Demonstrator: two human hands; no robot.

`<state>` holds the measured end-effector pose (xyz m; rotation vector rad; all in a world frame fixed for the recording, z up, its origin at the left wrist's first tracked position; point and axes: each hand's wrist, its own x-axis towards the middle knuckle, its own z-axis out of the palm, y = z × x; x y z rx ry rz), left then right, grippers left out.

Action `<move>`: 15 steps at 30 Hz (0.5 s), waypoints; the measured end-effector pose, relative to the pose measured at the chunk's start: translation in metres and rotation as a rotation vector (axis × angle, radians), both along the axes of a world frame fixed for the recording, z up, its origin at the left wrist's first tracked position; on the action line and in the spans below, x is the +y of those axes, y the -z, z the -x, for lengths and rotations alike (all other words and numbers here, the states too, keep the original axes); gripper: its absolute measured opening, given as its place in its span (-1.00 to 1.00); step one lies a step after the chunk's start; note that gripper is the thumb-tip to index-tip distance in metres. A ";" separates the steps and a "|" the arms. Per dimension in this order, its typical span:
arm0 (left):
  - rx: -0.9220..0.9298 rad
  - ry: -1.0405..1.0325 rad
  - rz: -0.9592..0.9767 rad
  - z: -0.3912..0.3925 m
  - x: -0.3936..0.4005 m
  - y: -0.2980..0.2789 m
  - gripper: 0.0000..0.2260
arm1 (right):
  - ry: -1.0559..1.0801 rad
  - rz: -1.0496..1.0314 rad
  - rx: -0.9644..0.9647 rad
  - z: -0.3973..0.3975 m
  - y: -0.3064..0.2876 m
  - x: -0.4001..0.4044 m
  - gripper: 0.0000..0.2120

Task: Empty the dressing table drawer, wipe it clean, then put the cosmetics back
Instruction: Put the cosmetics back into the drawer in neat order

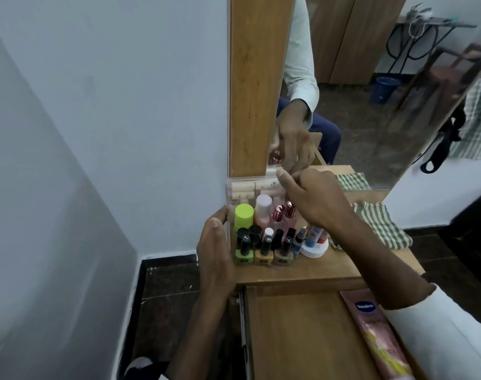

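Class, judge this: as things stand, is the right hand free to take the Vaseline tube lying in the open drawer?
Probably not at once. The right hand pinches the clear packet up by the mirror, and its forearm lies over the Vaseline tube. It must let go and draw back first.

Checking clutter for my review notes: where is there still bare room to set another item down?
Free: the drawer floor left of the Vaseline tube, and the tabletop strip in front of the nail polish bottles. Crowded: the back-left corner, with bottles, clear pack and both hands.
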<state>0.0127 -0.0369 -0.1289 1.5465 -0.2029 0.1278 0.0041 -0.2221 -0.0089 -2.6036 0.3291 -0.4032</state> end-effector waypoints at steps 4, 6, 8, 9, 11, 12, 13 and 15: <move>-0.055 -0.019 0.091 0.001 0.003 -0.013 -0.33 | -0.041 0.015 -0.087 0.002 -0.020 0.006 -0.41; -0.113 -0.016 0.106 0.003 0.006 -0.021 -0.26 | -0.050 0.025 -0.128 0.003 -0.031 0.010 -0.44; -0.161 -0.003 0.117 0.004 0.008 -0.026 -0.23 | -0.058 0.050 -0.191 0.005 -0.039 0.013 -0.50; -0.187 -0.004 0.120 0.004 0.008 -0.028 -0.22 | -0.060 0.061 -0.222 0.006 -0.041 0.016 -0.54; -0.235 -0.018 0.124 0.004 0.008 -0.029 -0.22 | -0.066 0.056 -0.280 0.010 -0.043 0.023 -0.62; -0.254 -0.030 0.131 0.006 0.009 -0.030 -0.23 | -0.069 0.056 -0.313 0.013 -0.044 0.027 -0.64; -0.276 -0.049 0.144 0.007 0.009 -0.031 -0.23 | -0.072 0.069 -0.350 0.017 -0.044 0.030 -0.65; -0.329 -0.093 0.168 0.011 0.010 -0.036 -0.22 | -0.075 0.128 -0.414 0.027 -0.045 0.036 -0.69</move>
